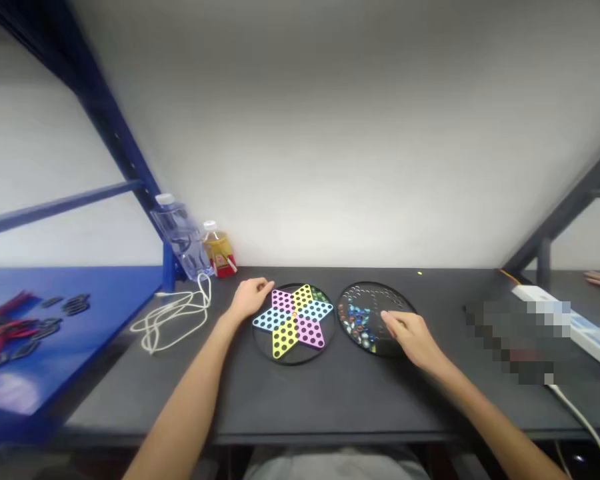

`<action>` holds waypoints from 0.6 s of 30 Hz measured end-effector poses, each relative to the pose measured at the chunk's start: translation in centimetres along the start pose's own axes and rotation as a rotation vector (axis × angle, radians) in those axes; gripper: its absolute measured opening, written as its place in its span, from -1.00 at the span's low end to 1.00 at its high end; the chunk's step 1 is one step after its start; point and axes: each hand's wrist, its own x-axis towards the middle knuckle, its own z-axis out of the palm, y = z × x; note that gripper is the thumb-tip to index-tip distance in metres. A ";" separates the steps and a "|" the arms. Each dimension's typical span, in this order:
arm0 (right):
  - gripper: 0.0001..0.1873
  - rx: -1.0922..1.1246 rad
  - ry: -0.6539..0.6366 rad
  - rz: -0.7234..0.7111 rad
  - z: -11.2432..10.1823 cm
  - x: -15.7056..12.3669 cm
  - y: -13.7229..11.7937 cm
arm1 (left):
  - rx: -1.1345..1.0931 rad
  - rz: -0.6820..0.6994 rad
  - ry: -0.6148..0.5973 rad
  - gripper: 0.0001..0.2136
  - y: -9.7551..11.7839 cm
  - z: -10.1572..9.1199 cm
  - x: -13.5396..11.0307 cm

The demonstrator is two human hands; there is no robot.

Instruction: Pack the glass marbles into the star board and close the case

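Observation:
A round Chinese checkers board [283, 338] with a pink, yellow and light-blue star lies flat on the dark table. Curled fingers of my left hand [249, 297] touch its upper left rim; the fingertips are partly hidden. A few greenish marbles [321, 295] sit at the board's upper right edge. To the right is a round black tray [377, 298] with many coloured glass marbles [359, 318], mostly along its left side. Over the tray's right part, my right hand [410, 335] is closed, thumb and fingertips together; anything between them is too small to make out.
A white cable [180, 313] lies coiled on the left, near a clear water bottle [183, 237] and a yellow-red drink bottle [220, 250]. A white power strip [580, 327] is at right. Blue frame posts [115, 133] rise at left, beside a blue surface [105, 313] with red-and-black items.

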 end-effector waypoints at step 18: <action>-0.65 -0.881 -0.211 -0.246 1.2 -3.0 -1.2 | 0.016 -0.009 0.012 -0.65 -0.1 0.0 0.0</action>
